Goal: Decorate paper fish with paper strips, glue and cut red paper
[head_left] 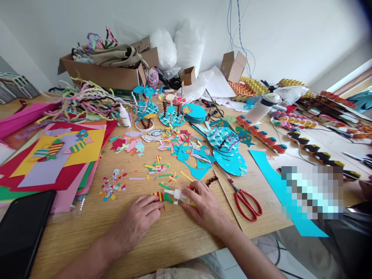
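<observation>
My right hand (205, 207) is wrapped round a small clear glue bottle (182, 196), which lies tilted with its white nozzle pointing left. The nozzle tip is over a small paper fish (166, 197) with red and yellow stripes and a green part. Stretched out on the table, my left hand (147, 213) rests its fingertips on the left end of that fish and partly hides it. A dark brown twisted pipe cleaner (211, 181) lies just beyond my right hand. To its right are a thin wooden stick (228, 197) and red-handled scissors (245, 201).
Paper strips (159, 170) and small confetti scraps (114, 184) lie in front of my hands. Coloured paper sheets (64, 155) and a phone (24, 228) are at left. Blue discs (231, 161) and a white glue bottle (124, 116) stand farther back. A blurred-out patch (312, 193) covers the right side.
</observation>
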A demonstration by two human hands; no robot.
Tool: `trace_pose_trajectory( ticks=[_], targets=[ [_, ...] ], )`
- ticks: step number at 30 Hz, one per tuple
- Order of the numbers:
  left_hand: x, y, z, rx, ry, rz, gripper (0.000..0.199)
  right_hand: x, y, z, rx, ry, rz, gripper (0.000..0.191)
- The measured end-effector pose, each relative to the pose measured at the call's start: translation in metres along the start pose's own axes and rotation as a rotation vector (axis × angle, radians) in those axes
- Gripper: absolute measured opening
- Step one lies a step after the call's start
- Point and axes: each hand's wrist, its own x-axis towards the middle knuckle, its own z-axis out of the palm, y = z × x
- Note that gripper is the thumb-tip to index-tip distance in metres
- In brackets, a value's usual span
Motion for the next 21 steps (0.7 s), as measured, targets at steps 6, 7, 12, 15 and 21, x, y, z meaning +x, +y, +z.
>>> trace_pose_trajectory(
  ticks=[6, 7, 12, 15, 21],
  targets=[
    [-0.003, -0.001, 0.002, -0.009, -0.002, -0.014, 0.036, 0.001, 0.004, 0.000, 0.227, 0.083, 0.079, 0.020],
    [-0.004, -0.002, 0.003, -0.007, 0.004, -0.017, 0.036, 0.001, 0.004, -0.001, 0.258, 0.102, 0.096, 0.021],
    [-0.005, -0.002, 0.005, -0.008, 0.008, -0.010, 0.036, -0.002, 0.007, -0.012, 0.284, 0.105, 0.086, 0.022],
    [-0.003, -0.001, 0.004, -0.020, 0.010, -0.020, 0.040, -0.002, 0.005, -0.016, 0.238, -0.003, 0.021, 0.022],
    [-0.002, 0.001, 0.003, -0.020, 0.022, -0.008, 0.042, 0.000, 0.002, -0.012, 0.175, -0.085, -0.008, 0.023]
  ],
)
